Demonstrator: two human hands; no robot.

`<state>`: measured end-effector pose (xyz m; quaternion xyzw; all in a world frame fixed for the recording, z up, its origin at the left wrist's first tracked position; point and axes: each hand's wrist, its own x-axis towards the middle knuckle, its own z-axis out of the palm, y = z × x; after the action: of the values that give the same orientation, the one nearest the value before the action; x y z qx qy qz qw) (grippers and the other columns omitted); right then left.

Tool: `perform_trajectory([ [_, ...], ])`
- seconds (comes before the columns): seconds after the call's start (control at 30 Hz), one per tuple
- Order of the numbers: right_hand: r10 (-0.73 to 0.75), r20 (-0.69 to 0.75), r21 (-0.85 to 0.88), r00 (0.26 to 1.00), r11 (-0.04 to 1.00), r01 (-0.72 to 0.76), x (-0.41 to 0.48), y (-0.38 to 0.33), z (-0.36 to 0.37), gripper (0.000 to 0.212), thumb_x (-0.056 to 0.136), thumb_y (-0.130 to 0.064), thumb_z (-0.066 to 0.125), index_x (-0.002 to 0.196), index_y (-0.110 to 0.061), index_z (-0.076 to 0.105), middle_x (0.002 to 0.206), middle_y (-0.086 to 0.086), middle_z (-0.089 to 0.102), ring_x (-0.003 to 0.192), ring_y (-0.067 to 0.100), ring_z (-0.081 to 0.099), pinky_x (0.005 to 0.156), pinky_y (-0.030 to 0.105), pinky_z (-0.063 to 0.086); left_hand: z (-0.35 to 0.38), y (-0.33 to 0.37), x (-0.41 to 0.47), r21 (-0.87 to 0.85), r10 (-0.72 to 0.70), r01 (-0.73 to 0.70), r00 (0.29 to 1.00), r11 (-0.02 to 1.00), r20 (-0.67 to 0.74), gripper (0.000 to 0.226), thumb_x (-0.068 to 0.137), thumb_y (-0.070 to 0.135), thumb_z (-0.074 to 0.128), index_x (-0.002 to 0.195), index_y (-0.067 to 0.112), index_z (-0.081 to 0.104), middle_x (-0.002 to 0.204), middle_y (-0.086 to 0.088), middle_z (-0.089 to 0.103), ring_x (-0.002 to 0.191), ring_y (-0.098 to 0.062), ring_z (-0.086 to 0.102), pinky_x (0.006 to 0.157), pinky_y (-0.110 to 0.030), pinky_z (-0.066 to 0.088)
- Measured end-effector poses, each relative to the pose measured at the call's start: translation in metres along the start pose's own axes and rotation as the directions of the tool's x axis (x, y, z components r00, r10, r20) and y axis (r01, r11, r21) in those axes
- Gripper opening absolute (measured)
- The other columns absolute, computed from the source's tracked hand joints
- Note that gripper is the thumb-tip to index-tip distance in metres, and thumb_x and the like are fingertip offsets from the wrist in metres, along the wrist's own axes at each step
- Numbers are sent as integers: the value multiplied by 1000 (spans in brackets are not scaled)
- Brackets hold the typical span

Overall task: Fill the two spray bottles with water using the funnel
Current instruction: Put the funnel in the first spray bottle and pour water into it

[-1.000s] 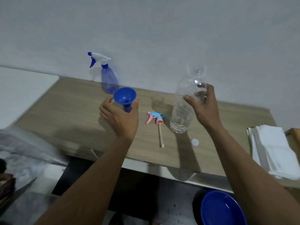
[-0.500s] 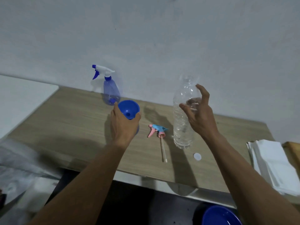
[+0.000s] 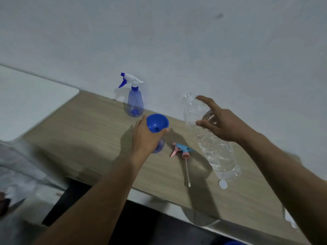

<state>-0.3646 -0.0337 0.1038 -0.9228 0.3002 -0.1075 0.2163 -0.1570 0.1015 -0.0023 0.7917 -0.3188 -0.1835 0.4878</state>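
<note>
My left hand (image 3: 145, 138) grips the neck of an open, bluish spray bottle (image 3: 159, 147) standing on the wooden table (image 3: 88, 131); a blue funnel (image 3: 157, 122) sits in its mouth, just above my fingers. My right hand (image 3: 223, 124) holds the upper part of a clear, uncapped water bottle (image 3: 217, 152), thumb in front and fingers seen through the plastic. The water bottle leans with its top to the left and its base near the table. A second spray bottle (image 3: 134, 103), with its white and blue trigger head on, stands by the wall.
A pink and blue trigger head (image 3: 182, 150) with its dip tube lies between my hands. The white bottle cap (image 3: 222, 184) lies by the water bottle's base. A white surface (image 3: 31, 103) adjoins the table on the left. White cloth (image 3: 290, 218) shows at the right edge.
My left hand came down and the funnel now sits in the open spray bottle. The water bottle stood upright and now leans left in my right hand. The view has tilted.
</note>
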Motion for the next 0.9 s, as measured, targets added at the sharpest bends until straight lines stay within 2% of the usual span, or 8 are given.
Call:
perform_trajectory([
  [0.17,-26,76,-22,997,999,28,15,-9,2,72,93,-43,66,147,-54,21,95,-1,72,83,10,70,82,31,54,-6,0,0,-48,27,-27,1000,998,-4,47,63,47,85,98,29,59,94,10,64,81,-7,60,60,-18,39],
  [0.27,-26,126,-28,992,999,30,22,-14,3,72,93,-42,66,146,-57,20,93,-3,72,84,10,69,82,32,55,-9,2,1,-55,36,-35,999,998,4,47,66,39,84,99,31,52,93,15,62,81,-3,59,64,-20,42],
  [0.37,-22,160,-44,987,999,29,28,-15,4,73,93,-44,66,146,-58,19,94,-2,72,84,12,69,85,35,56,-11,6,2,-21,73,-73,997,997,18,43,68,34,83,104,29,59,94,13,65,83,-8,61,65,-19,45],
  [0.47,-18,194,-71,981,997,32,32,-14,6,73,93,-46,66,145,-60,18,95,0,72,87,15,69,88,38,55,-14,8,4,22,105,-106,994,994,31,34,71,29,81,98,28,60,87,13,64,73,-1,56,60,-13,39],
  [0.53,-14,221,-110,975,993,39,35,-14,8,73,92,-47,66,145,-62,17,96,1,72,88,17,68,89,40,54,-14,8,4,49,137,-138,990,989,41,29,72,27,80,95,23,62,85,10,66,73,-3,57,62,-17,44],
  [0.6,3,249,-144,969,989,33,39,-15,9,73,93,-46,66,144,-62,17,99,4,71,88,17,65,89,39,53,-14,7,6,63,149,-151,988,986,46,31,72,28,79,98,22,64,87,8,68,79,-10,61,68,-24,47],
  [0.77,54,303,-225,951,974,16,46,-15,8,73,93,-45,66,146,-60,17,102,4,68,88,19,61,89,40,52,-11,0,13,73,144,-148,988,986,57,39,70,40,79,104,30,64,89,13,67,86,-8,63,69,-23,48],
  [0.9,63,328,-265,943,964,28,51,-17,8,75,93,-45,66,148,-58,17,101,4,66,89,21,59,89,40,51,-11,-3,14,58,159,-161,986,985,49,42,71,41,80,107,30,63,92,13,67,87,-8,63,75,-26,51],
])
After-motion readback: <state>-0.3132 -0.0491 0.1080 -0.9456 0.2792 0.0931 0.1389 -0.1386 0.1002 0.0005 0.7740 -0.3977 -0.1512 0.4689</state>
